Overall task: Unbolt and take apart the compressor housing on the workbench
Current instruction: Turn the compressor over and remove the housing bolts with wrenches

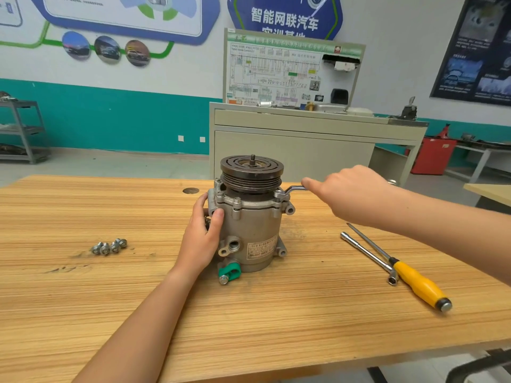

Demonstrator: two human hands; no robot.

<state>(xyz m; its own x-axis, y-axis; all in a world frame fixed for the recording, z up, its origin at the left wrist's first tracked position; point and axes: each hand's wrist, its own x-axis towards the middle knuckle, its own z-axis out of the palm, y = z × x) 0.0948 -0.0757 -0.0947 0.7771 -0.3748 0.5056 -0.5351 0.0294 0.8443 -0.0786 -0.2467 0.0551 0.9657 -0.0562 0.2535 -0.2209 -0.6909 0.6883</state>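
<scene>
Head view: grey cast-metal compressor [250, 217] with black grooved pulley stands upright on the striped wooden desk [83, 299]. Its side is wrapped by the left hand [203, 236], likely to steady it against twisting. The right hand [351, 194] curls round a bent silver ring wrench [294, 189] seated on a flange bolt [278, 193]. Four loose silver bolts [109, 247] lie well apart, leftward.

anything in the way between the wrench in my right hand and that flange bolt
Nothing visible: the wrench in the right hand sits on a flange bolt on the right of the compressor housing, which the left hand grips. The pulley stands close beside the wrench head and may limit its swing.
</scene>
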